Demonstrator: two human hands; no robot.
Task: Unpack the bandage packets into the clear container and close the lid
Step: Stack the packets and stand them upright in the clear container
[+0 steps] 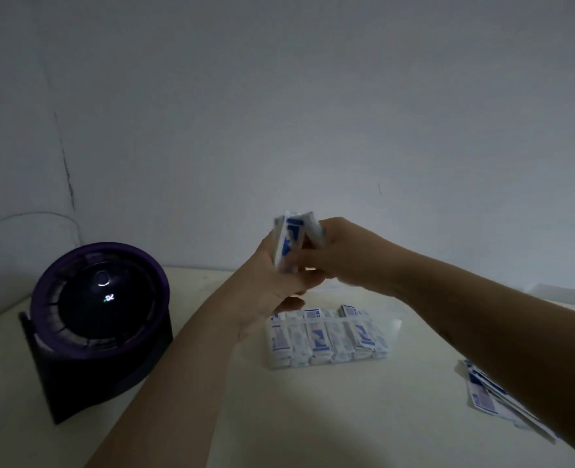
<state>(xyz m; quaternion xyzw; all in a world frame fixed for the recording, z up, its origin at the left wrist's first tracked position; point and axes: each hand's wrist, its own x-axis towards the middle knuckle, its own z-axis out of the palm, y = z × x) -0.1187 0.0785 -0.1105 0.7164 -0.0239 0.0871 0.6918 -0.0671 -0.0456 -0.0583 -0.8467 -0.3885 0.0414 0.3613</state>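
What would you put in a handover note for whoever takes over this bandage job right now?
Hands: the left hand and right hand together grip one bundle of white-and-blue bandage packets, held above the cream table.
Clear plastic container: on the table below the hands, lid off, with a row of packets inside.
Loose flat pile: under the right forearm; I cannot tell whether it is packets or wrappers.
Done: one row packed.
Left: put the held bundle in, check the pile, close the lid. I cannot pick the lid out.
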